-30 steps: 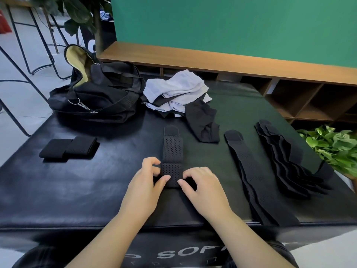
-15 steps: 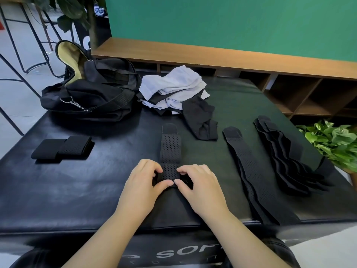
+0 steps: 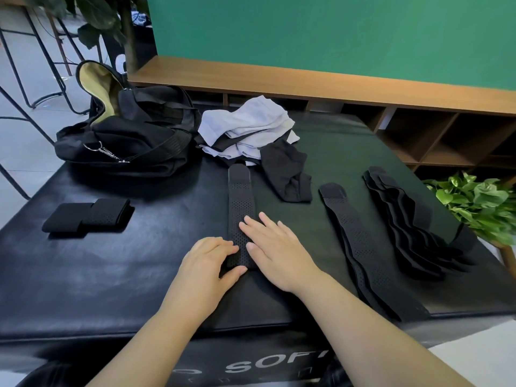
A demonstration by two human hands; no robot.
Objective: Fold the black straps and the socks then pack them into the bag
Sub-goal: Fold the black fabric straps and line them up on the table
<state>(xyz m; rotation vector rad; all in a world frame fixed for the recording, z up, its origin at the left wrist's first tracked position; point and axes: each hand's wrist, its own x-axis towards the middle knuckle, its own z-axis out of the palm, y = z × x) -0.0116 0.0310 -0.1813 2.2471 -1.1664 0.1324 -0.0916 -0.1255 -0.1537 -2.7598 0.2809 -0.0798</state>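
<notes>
A perforated black strap (image 3: 240, 199) lies lengthwise on the black padded table (image 3: 97, 269), its near end folded over. My left hand (image 3: 208, 263) pinches that near folded end between thumb and fingers. My right hand (image 3: 275, 247) lies flat with spread fingers on the strap's middle, pressing it. A folded strap (image 3: 89, 216) rests at the left. Another long strap (image 3: 360, 244) and a fanned stack of several straps (image 3: 405, 222) lie at the right. White socks (image 3: 248, 127) are piled beside a black sock (image 3: 287, 171). The open black bag (image 3: 125, 138) sits at the back left.
A wooden shelf unit (image 3: 418, 129) runs behind the table under a green wall. A leafy plant (image 3: 480, 205) stands off the right edge. Metal stool legs (image 3: 42, 65) and a potted tree trunk (image 3: 131, 37) are at the far left.
My right hand has left the strap's near end and now lies flat further up on the strap. My left hand stays at the folded near end. The camera moved closer.
</notes>
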